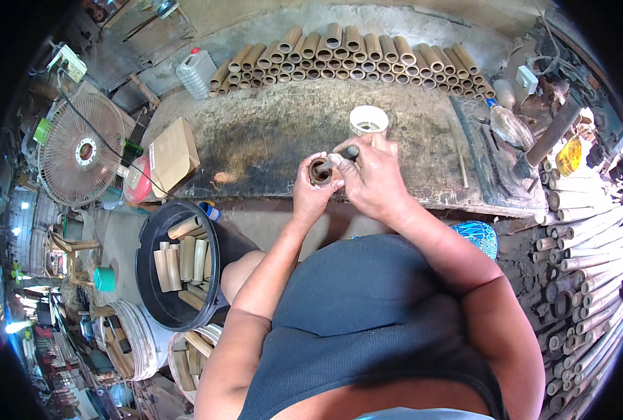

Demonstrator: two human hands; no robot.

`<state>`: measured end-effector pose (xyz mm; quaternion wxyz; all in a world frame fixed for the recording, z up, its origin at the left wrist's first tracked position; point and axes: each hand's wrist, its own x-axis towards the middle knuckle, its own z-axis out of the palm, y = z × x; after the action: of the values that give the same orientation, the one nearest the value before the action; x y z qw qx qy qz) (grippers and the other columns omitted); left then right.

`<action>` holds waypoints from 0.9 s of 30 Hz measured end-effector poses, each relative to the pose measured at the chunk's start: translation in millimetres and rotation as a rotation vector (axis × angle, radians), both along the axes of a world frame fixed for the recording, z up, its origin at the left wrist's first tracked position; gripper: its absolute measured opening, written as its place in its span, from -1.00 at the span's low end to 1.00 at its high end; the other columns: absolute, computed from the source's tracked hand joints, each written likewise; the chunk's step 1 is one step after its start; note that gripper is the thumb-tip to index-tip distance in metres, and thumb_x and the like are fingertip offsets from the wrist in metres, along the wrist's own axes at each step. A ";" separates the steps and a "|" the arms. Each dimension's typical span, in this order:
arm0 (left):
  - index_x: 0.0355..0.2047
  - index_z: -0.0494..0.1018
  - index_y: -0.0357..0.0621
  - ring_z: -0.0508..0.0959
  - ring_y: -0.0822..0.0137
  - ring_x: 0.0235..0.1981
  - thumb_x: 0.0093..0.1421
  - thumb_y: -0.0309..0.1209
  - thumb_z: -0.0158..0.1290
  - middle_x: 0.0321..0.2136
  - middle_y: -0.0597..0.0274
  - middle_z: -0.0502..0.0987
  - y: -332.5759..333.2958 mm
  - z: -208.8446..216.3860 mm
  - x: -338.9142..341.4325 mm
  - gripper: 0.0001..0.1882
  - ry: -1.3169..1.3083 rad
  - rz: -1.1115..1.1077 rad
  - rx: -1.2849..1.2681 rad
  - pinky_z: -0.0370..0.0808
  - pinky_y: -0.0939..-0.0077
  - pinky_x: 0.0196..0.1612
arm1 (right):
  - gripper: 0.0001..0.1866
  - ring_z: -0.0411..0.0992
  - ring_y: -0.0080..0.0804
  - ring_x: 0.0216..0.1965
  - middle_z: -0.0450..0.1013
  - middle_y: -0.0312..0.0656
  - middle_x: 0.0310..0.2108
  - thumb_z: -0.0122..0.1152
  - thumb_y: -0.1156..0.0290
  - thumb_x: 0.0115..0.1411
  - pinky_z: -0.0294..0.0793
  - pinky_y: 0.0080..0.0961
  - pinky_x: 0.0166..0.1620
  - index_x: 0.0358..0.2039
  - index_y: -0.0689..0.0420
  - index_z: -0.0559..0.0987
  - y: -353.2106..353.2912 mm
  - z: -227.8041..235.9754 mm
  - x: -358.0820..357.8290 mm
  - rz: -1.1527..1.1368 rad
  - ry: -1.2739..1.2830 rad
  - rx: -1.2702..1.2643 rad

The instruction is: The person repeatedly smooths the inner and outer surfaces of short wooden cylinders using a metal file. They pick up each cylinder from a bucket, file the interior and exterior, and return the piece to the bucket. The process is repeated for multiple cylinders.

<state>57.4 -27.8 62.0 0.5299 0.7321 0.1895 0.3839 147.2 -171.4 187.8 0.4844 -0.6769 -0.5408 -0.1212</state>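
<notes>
Over the front edge of the workbench, my left hand (314, 190) is closed around a short bamboo tube (321, 171), its open end turned up toward me. Close beside it, my right hand (376, 176) grips a slim tool with a dark rounded end (352, 152). The fingertips of that hand are at the tube's rim. What the tool is, and whether its other end sits inside the tube, I cannot make out. Just beyond my right hand stands a white tub (369, 117) on the bench.
Bamboo tubes (334, 52) are stacked along the back of the workbench (255, 133). A fan (86, 150) and cardboard box (173, 158) are at left. Below them is a black basin (143, 245) of cut tubes. Long bamboo poles (591, 280) are piled right.
</notes>
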 end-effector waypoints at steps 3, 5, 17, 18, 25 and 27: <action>0.14 0.35 -0.21 0.52 0.35 0.04 -0.04 -0.45 0.45 0.03 0.16 0.51 -1.7 1.8 4.8 -0.26 -0.068 0.024 0.015 0.47 0.41 0.15 | -0.84 0.39 -0.07 -0.12 0.51 -0.06 -0.37 0.24 0.40 0.12 0.27 -0.09 -0.02 -0.28 0.16 0.57 2.8 -8.9 -4.0 0.015 -0.006 -0.035; 0.17 0.30 -0.21 0.51 0.35 0.06 -0.03 -0.50 0.41 0.07 0.14 0.48 -3.2 0.3 6.8 -0.25 -0.062 0.027 -0.015 0.47 0.42 0.15 | -0.83 0.38 -0.07 -0.10 0.51 -0.06 -0.36 0.23 0.41 0.13 0.25 -0.09 -0.03 -0.27 0.16 0.56 5.3 -13.0 -5.3 -0.012 -0.026 -0.095; 0.17 0.28 -0.17 0.51 0.29 0.07 0.01 -0.51 0.34 0.08 0.11 0.47 3.4 -4.7 8.6 -0.29 -0.016 -0.005 0.045 0.45 0.39 0.16 | -0.82 0.42 -0.16 -0.13 0.51 -0.13 -0.31 0.31 0.42 0.16 0.21 -0.22 -0.04 -0.22 0.14 0.59 3.7 -10.7 -11.1 -0.092 -0.007 -0.242; 0.16 0.29 -0.16 0.53 0.30 0.05 0.01 -0.51 0.35 0.05 0.12 0.48 3.6 -6.9 7.1 -0.29 -0.023 0.029 0.085 0.47 0.40 0.14 | -0.83 0.42 -0.16 -0.14 0.51 -0.13 -0.31 0.31 0.41 0.17 0.22 -0.22 -0.04 -0.23 0.14 0.59 3.0 -11.2 -10.8 -0.052 -0.050 -0.126; 0.13 0.31 -0.14 0.49 0.29 0.01 -0.03 -0.49 0.37 -0.03 0.15 0.43 6.8 -19.5 11.4 -0.30 -0.074 -0.023 -0.001 0.45 0.39 0.12 | -0.81 0.37 -0.11 -0.09 0.51 -0.11 -0.31 0.25 0.42 0.13 0.20 -0.15 -0.02 -0.23 0.14 0.57 5.2 -15.0 -12.1 -0.037 -0.014 -0.188; 0.13 0.31 -0.16 0.48 0.27 0.03 -0.02 -0.49 0.37 -0.01 0.14 0.40 7.9 -16.5 11.2 -0.30 -0.061 -0.057 -0.027 0.45 0.37 0.13 | -0.84 0.41 -0.19 -0.15 0.50 -0.17 -0.33 0.32 0.39 0.18 0.21 -0.26 -0.03 -0.23 0.11 0.60 3.5 -15.2 -13.4 -0.058 -0.079 -0.095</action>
<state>68.6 -19.9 45.5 0.5561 0.7179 0.1575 0.3881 133.8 -167.9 172.6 0.4261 -0.7094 -0.5447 -0.1362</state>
